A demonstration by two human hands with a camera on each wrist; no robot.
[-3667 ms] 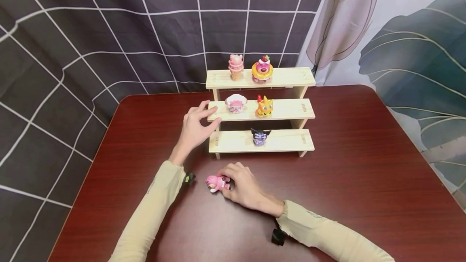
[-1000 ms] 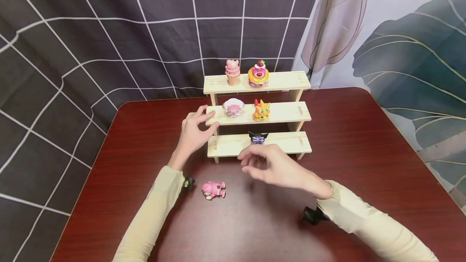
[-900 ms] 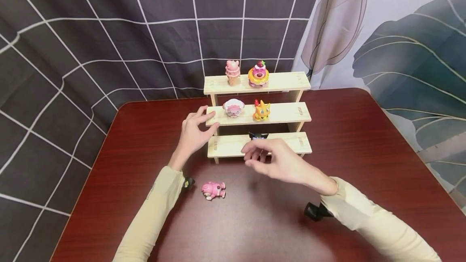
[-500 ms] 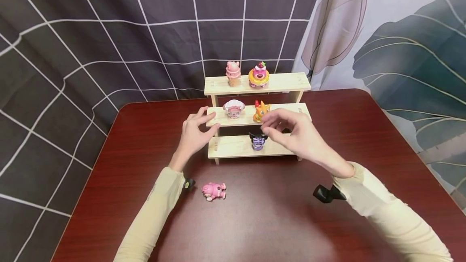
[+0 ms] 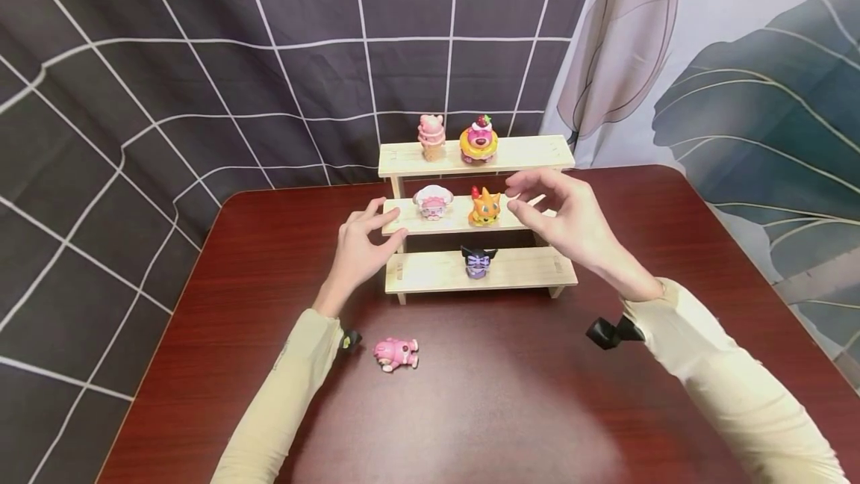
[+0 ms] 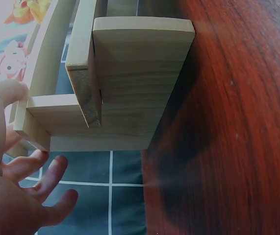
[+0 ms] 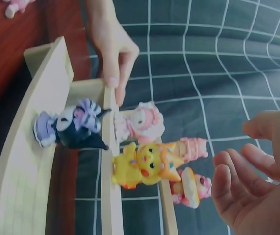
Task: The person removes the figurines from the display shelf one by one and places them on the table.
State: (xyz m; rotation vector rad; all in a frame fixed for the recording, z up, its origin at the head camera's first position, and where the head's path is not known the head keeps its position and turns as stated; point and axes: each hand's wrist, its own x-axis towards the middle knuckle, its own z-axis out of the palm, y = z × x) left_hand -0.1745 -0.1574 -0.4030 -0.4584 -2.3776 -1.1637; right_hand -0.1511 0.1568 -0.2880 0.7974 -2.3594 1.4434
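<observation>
A three-tier wooden display shelf (image 5: 430, 275) stands at the back of the table. My left hand (image 5: 365, 243) pinches the left end of its middle tier between thumb and fingers; the left wrist view shows the grip close up. My right hand (image 5: 563, 213) hovers by the right part of that tier, fingers loosely bent, holding nothing. Nearest to it sits an orange-and-yellow figurine (image 5: 485, 208), with a white-and-pink figurine (image 5: 433, 202) to its left. A black-and-purple figurine (image 7: 73, 125) occupies the bottom tier. On the tabletop lies a pink bear figurine (image 5: 396, 354).
The top tier carries a pink ice-cream-cone figurine (image 5: 431, 137) and a bear figurine with a yellow ring (image 5: 479, 142). Behind the dark red table (image 5: 484, 409) hangs a dark grid-patterned curtain (image 5: 322, 6).
My right hand let go of the pink bear figurine, which stays lying on the table, and rose rightward past the bottom tier to the middle one. My left hand keeps its place.
</observation>
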